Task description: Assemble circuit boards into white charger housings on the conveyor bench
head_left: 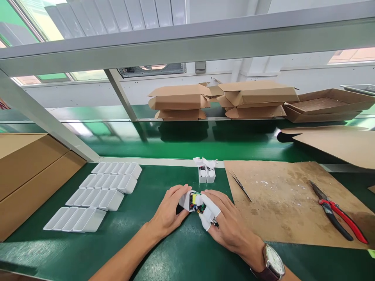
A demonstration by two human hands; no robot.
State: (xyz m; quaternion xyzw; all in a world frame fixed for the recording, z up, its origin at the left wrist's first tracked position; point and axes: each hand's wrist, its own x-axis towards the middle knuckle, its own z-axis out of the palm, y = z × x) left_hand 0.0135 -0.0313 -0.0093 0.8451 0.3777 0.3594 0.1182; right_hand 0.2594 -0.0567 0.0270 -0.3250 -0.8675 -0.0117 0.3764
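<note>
My left hand (pixel 168 208) is closed around a small white plastic housing (pixel 184 201) with a dark side. At the housing's right end an electronic circuit board (pixel 193 200) shows, with a yellow component and other small parts on it. My right hand (pixel 233 222) is closed on a white plastic piece (pixel 211 210), tilted beside the board. Whether this piece is joined to the board I cannot tell. Just beyond both hands stand two small white open boxes (pixel 202 175) side by side, with white pieces in and on top of them.
Rows of white plastic cases (pixel 93 219) lie at the left, near a large cardboard box (pixel 32 175). On a stained cardboard sheet (pixel 272 218) at the right are tweezers (pixel 241 186) and red-and-black pliers (pixel 336 212). Brown cartons (pixel 180 97) stand behind a metal frame beam (pixel 187 47).
</note>
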